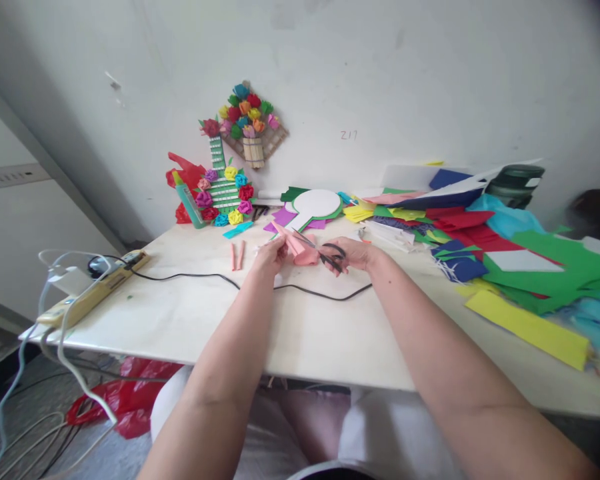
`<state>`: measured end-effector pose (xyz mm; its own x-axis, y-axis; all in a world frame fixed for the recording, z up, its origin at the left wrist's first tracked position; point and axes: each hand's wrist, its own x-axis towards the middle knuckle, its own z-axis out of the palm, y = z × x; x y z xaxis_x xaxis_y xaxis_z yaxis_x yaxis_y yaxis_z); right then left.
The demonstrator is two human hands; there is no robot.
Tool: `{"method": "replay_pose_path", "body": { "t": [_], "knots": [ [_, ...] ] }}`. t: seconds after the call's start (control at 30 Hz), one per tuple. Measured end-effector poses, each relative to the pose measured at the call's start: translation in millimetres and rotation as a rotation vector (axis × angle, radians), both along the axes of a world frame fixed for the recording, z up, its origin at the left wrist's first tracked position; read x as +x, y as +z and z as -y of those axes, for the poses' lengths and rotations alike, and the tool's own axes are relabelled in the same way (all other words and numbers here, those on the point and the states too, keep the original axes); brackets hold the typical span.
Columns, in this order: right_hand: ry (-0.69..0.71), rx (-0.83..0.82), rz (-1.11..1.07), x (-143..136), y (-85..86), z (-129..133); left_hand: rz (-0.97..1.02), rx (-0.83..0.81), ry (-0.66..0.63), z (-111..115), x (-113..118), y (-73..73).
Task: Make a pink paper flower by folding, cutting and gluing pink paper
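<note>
My left hand (271, 256) is closed on a sheet of pink crepe-like paper (304, 251), folded or curled over. In my right hand (351, 252) is a pair of scissors (334, 257) with black handles; the blades lie across the pink paper and point up and left. Whether the blades are cutting into it I cannot tell. Two thin pink rolled strips (237, 256) lie left of my left hand. Just beyond the hands is a white round-headed paper shape (317, 205) with a handle, backed by green and purple paper.
A pile of coloured paper (525, 260) spreads over the right side, with a yellow strip (527, 329) in front. Paper-flower crafts (225, 190) and a green glue bottle (189, 201) stand at the back left. A power strip (93, 290) sends a black cable (195, 275) across the table.
</note>
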<state>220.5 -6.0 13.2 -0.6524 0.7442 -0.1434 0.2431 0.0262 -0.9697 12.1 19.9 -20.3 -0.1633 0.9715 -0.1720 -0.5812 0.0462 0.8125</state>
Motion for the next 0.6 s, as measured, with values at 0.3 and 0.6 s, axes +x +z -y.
{"method": "replay_pose_path", "body": {
  "t": [0.3, 0.6],
  "knots": [
    [0.167, -0.010, 0.009, 19.2, 5.5, 1.9, 0.044, 0.073, 0.013, -1.5, 1.2, -0.9],
    [0.162, -0.041, 0.065, 27.0, 13.3, 8.5, 0.094, 0.120, 0.018, -0.1, -0.4, -1.0]
  ]
}}
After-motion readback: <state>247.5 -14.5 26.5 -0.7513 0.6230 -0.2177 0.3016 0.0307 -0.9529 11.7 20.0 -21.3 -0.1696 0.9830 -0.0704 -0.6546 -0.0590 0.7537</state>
